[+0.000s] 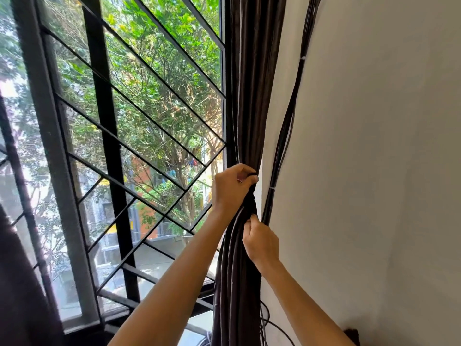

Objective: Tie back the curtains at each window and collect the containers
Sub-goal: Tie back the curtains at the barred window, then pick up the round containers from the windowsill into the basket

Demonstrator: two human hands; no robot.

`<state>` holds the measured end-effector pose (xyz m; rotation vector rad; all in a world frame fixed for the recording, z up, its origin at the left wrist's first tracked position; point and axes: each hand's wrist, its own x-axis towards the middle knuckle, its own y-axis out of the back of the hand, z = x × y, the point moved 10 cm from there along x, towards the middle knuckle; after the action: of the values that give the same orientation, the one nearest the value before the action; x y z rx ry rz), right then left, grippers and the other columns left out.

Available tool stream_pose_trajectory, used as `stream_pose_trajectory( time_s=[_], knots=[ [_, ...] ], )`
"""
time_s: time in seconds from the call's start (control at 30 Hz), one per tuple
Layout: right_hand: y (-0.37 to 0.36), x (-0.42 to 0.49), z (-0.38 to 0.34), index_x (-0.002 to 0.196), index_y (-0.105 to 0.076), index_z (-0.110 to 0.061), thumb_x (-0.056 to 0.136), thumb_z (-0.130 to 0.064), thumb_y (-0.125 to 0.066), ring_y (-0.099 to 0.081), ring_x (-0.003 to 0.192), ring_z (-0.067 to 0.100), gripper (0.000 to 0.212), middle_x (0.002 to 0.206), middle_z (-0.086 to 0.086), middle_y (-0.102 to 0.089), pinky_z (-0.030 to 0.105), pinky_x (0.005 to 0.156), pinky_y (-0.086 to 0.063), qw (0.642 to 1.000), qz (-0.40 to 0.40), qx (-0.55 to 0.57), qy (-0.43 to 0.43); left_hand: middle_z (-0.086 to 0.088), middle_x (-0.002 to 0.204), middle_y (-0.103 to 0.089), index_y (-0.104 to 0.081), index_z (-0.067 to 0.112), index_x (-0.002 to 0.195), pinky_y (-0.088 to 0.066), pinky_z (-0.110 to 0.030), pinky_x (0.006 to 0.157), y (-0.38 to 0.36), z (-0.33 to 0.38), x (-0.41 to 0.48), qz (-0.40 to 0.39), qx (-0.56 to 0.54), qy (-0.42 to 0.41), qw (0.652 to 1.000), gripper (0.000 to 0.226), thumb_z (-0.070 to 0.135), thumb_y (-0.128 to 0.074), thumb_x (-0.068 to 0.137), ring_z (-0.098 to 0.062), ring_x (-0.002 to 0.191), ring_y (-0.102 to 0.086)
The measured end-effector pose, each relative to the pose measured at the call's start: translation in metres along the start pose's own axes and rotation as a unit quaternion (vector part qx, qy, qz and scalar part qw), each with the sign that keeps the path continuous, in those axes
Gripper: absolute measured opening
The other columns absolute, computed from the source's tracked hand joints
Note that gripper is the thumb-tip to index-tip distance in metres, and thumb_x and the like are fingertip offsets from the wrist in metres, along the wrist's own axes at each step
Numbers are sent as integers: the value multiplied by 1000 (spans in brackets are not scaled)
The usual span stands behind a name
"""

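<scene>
A barred window (pixel 109 151) fills the left, with a white wall (pixel 374 146) on the right and cables (pixel 287 126) running down it. Between them hangs the dark curtain (pixel 252 96), bunched into narrow folds. The left hand (pixel 234 188) grips its gathered waist, and the right hand (pixel 260 242) pinches the fabric just below.
</scene>
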<state>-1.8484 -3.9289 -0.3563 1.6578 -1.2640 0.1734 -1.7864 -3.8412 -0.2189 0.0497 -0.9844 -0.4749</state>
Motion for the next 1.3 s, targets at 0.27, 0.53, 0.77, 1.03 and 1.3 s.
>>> stream_pose_trajectory(
  time_s=[0.27,0.53,0.77,1.03,1.3],
  knots=[
    [15,-45,7,115,-33,-22,92,-38,-51,-55,55,9,34,66,-12,-54,27,53,-42,978,106,148,-102,13,80,-66,-65,20,90,-42,-6,60,34,-54,-34,66,-26,55,996,9,21,-70,83,5,65,-60],
    [-61,-99,-23,111,-49,-15,85,-15,-58,-63,61,25,28,70,-6,-59,31,48,-40,991,-15,120,59,9,84,-66,-67,17,95,-41,-2,60,72,-140,-102,53,64,180,980,9,20,-65,87,8,68,-56],
    [-146,-126,-26,99,-47,-17,87,-19,-50,-60,78,27,13,85,0,-60,36,63,-45,971,-205,103,71,4,89,-65,-66,12,99,-39,-4,61,110,-203,-185,76,111,298,945,13,17,-61,88,-8,81,-60],
    [-234,-203,-44,96,-55,-17,85,-18,-48,-61,90,28,13,96,4,-65,36,72,-46,913,-391,82,86,7,86,-64,-64,17,98,-47,-21,73,156,-258,-300,107,136,448,877,13,15,-59,87,-11,82,-60],
    [-268,-287,-82,89,-49,-17,88,-17,-46,-59,91,32,3,95,8,-64,34,65,-37,876,-465,77,103,8,79,-64,-65,23,91,-45,-21,67,216,-273,-383,111,162,520,831,12,16,-57,84,-8,75,-59]
  ],
)
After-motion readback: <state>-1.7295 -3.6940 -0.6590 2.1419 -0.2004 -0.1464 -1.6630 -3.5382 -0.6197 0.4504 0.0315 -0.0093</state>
